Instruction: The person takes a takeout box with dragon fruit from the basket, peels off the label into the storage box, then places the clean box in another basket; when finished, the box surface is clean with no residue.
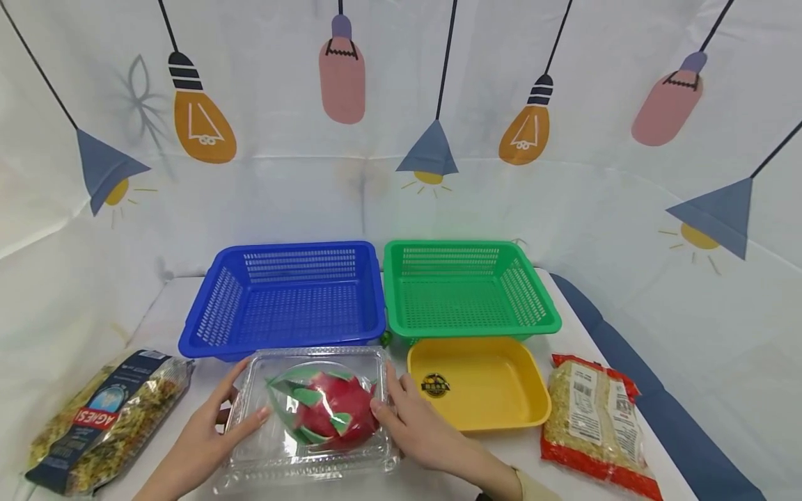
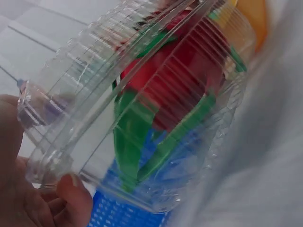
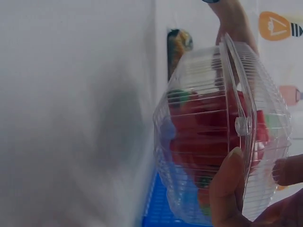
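Note:
A clear plastic clamshell box [image 1: 257, 424] is held between both hands, its lid down. Inside lies a red dragon fruit [image 1: 341, 407] with green leaf tips. My left hand [image 1: 203, 438] grips the box's left side, thumb over the top and fingers at the edge. On the opposite side my right hand [image 1: 420, 424] holds it, thumb on the lid. In the right wrist view the right thumb [image 3: 227, 179] presses close to the seam where lid and base meet. The left wrist view shows the left fingers [image 2: 75, 198] curled at the box's corner.
Behind the box stand a blue basket [image 1: 207, 306] and a green basket [image 1: 545, 323]. A yellow tray [image 1: 489, 390] sits right of the box. A pasta bag [image 1: 113, 417] lies at the left, and a red-edged bag of small yellow pieces [image 1: 595, 424] at the right.

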`<move>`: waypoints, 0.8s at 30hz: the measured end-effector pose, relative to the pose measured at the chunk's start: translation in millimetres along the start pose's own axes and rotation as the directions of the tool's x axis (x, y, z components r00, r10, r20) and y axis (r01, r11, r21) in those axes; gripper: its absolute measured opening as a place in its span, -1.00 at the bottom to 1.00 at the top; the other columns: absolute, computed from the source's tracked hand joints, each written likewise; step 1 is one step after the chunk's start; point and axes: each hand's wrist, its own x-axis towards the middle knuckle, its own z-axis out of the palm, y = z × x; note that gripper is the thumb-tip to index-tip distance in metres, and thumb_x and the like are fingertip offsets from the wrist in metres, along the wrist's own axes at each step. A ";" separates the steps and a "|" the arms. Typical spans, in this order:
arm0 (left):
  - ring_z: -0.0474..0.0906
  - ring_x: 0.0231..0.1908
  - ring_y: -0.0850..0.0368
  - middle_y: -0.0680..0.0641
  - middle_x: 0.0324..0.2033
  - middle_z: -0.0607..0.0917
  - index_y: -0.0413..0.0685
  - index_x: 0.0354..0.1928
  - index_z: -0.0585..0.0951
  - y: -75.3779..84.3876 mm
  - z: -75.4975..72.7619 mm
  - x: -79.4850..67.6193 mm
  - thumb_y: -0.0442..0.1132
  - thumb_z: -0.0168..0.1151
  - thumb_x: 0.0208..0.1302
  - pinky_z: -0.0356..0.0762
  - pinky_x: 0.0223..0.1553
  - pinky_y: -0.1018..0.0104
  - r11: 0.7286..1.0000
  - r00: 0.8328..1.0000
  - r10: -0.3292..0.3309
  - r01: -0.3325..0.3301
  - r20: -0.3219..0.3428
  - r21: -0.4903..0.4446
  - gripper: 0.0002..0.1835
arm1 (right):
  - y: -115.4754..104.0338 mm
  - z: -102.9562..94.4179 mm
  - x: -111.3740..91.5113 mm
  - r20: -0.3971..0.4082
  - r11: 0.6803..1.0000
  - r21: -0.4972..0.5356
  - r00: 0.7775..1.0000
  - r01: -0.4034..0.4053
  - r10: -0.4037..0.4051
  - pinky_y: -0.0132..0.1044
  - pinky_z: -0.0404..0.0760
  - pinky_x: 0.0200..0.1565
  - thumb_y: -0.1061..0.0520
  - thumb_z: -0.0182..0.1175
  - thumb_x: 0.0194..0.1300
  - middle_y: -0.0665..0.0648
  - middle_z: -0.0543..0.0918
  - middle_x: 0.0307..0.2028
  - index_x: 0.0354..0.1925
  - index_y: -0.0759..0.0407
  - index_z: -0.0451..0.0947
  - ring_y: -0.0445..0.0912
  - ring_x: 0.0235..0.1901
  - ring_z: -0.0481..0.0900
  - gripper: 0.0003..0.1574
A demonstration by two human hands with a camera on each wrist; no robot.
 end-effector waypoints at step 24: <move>0.51 -0.46 0.18 -0.16 -0.18 0.49 0.22 0.56 0.10 68.5 29.3 30.8 -0.06 0.25 0.41 0.50 -0.67 0.29 0.964 0.998 0.060 -0.051 0.027 -0.259 -0.21 | 6.3 -72.6 -23.6 -0.147 0.993 0.056 0.983 -0.101 0.108 -0.35 0.51 -0.46 -0.15 -0.05 0.57 0.18 0.32 -0.05 0.61 -0.02 -0.17 -0.06 -0.28 0.37 -0.14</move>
